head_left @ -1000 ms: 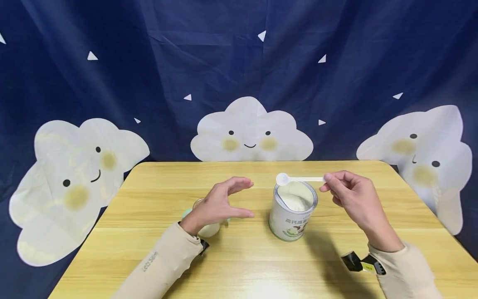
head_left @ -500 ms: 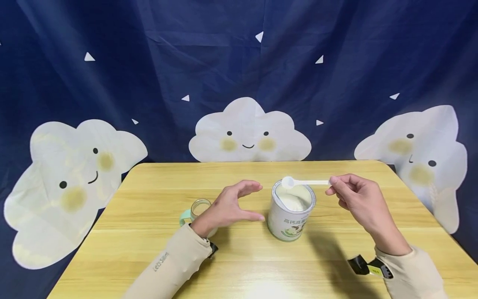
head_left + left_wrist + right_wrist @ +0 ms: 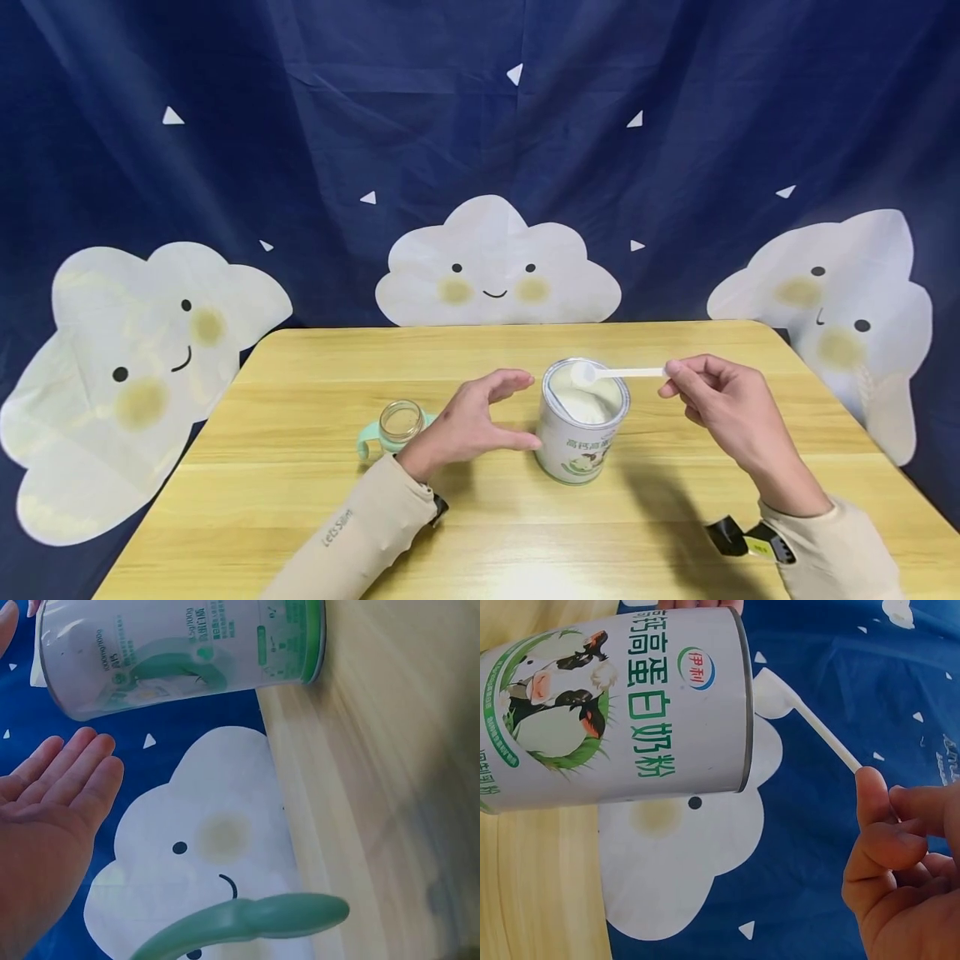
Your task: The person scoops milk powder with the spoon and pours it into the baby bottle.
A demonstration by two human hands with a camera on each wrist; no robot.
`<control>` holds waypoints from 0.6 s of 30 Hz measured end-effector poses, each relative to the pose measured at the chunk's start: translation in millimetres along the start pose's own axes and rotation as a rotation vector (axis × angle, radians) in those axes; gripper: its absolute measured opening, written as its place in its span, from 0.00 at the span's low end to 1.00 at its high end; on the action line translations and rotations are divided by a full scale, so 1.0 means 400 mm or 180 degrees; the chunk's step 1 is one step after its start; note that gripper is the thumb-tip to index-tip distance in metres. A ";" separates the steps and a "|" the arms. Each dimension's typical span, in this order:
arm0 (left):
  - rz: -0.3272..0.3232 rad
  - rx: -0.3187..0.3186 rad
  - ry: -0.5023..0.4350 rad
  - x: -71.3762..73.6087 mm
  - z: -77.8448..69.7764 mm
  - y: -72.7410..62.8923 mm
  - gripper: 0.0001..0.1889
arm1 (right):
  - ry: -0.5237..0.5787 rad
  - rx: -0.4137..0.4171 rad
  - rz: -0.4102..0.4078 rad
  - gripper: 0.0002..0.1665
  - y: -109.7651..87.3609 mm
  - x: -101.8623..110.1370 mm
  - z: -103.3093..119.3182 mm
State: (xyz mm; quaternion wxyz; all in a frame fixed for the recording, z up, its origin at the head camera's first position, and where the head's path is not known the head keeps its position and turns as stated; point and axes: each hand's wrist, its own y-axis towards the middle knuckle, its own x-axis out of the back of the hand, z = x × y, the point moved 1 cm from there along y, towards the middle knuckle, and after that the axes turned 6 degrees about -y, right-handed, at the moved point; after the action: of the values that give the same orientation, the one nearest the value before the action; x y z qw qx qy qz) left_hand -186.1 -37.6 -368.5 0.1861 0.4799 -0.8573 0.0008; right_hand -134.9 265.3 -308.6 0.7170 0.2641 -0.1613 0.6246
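My right hand (image 3: 731, 408) pinches the end of a white measuring scoop (image 3: 626, 373) between thumb and fingers. The scoop's bowl is over the mouth of an open milk powder tin (image 3: 577, 454), and pale powder shows inside. In the right wrist view, the scoop (image 3: 825, 733) stands just beyond the rim of the tin (image 3: 682, 712). My left hand (image 3: 472, 421) is beside the tin with thumb and fingers spread, holding nothing. The left wrist view has this hand (image 3: 56, 795) with straight fingers, a small gap from the tin (image 3: 187, 656).
Behind my left wrist stands a lidless bottle (image 3: 401, 421) with mint-green handles, partly hidden by the hand. One green handle (image 3: 247, 921) shows in the left wrist view. The wooden table (image 3: 300, 367) ends at a dark blue curtain (image 3: 322, 167) with clouds.
The left hand has moved right, up to the tin, uncovering more of the bottle. The right hand has lowered the scoop slightly and shifted it a little right, over the tin's mouth.
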 end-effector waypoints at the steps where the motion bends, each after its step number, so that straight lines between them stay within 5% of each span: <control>1: 0.0000 0.0000 0.0014 -0.002 0.002 0.001 0.41 | 0.0000 0.0000 0.0005 0.24 0.000 0.000 -0.001; 18: -0.0016 0.0056 0.0054 -0.031 0.023 0.010 0.48 | -0.0207 0.0137 0.0069 0.22 0.001 -0.006 -0.016</control>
State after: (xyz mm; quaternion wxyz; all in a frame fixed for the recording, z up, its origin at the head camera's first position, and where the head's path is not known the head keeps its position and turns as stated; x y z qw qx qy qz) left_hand -186.4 -26.8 -380.2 0.1892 0.4837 -0.8545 0.0118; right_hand -136.3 267.0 -315.0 0.6988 0.2978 -0.1740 0.6266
